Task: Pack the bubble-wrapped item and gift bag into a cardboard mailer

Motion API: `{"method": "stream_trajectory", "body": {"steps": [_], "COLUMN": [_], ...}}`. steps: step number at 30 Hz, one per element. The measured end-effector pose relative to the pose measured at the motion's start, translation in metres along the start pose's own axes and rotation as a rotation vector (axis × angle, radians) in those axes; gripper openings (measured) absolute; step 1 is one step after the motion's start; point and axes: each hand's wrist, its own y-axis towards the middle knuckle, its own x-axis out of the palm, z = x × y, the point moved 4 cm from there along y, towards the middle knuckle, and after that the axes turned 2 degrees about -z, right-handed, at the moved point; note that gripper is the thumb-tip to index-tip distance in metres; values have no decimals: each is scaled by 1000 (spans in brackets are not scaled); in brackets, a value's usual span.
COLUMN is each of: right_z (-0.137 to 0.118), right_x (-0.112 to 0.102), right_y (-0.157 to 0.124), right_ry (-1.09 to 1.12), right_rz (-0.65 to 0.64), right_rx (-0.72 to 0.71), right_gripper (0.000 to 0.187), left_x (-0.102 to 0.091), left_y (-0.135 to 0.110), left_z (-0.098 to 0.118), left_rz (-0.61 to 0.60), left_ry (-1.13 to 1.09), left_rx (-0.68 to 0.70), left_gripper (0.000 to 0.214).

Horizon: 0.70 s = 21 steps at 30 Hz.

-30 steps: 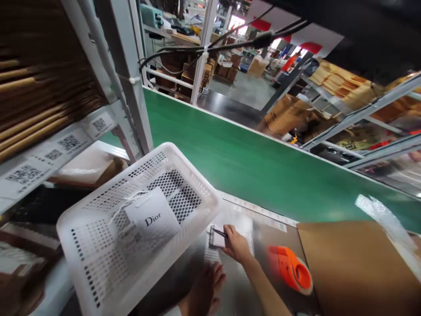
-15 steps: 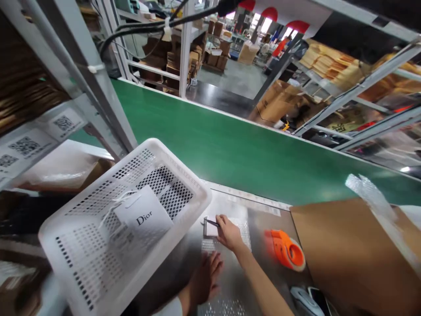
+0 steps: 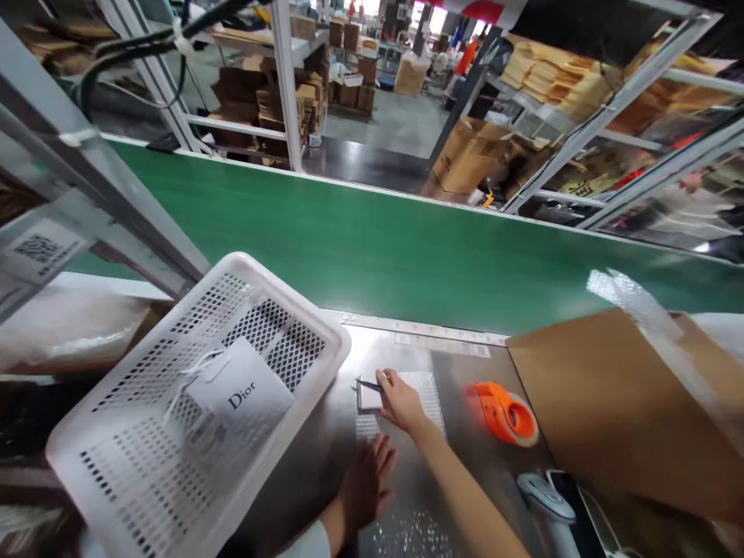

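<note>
My right hand (image 3: 400, 403) rests on a small white box (image 3: 370, 394) that lies on a sheet of bubble wrap (image 3: 407, 407) on the steel table; its fingers are curled on the box's right side. A thin dark strip (image 3: 367, 384) crosses the box's top. My left hand (image 3: 366, 480) lies flat, fingers spread, on the near end of the bubble wrap. To the left, a white perforated basket (image 3: 145, 434) holds a small white paper bag (image 3: 238, 395) with black lettering.
An orange tape dispenser (image 3: 507, 413) sits right of the hands. A brown cardboard box (image 3: 604, 395) with loose bubble wrap (image 3: 625, 298) fills the right. A white handheld scanner (image 3: 540, 492) lies near. A green conveyor belt (image 3: 407, 248) runs behind the table; metal shelf posts (image 3: 105, 186) stand left.
The view has tilted down and swung right, so everything sits higher in frame. Both hands keep their places on the box and bubble wrap; a white scanner has come into view.
</note>
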Motion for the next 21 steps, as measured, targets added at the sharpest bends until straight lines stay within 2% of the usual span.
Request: {"method": "stream_trajectory", "body": {"steps": [2,3,5,6,8,9,11,13,14,17,19,21], "right_z": [1,3,11,18,37,45,53,52,49,37,31,29], "right_x": [4,7,16,22,40,50,68,76,78,78,78,78], "right_y": [-9,-17,-39,-51,-75,-83,-88,-83,-78,-60,-50,-44], "right_ry": [93,149,354,497,757,810,757,638,599,532,524,524], "right_rz": [65,114,293,411,596,607,496,373,342,273,238,217], "right_rx": [35,45,55,81,216,311,469,515,517,527,531,531], "right_gripper": [85,74,48,41,51,59,61,56,55,59,61,61], "left_x": [1,4,9,9,1,-9,-41,-81,-98,-129,-136,-137], "left_y": [0,1,6,9,17,22,34,51,61,92,105,112], "left_z": [2,2,2,2,1,0,-4,-8,-12,-22,-29,-34], "left_rz": [-2,-3,38,72,141,188,314,447,450,268,152,98], "left_ry": [83,108,142,159,196,218,266,316,332,330,330,347], "left_rx": [-2,1,-4,-15,-46,-65,-104,-154,-176,-191,-178,-159], "left_gripper": [80,79,75,70,55,50,51,64,73,93,91,83]}}
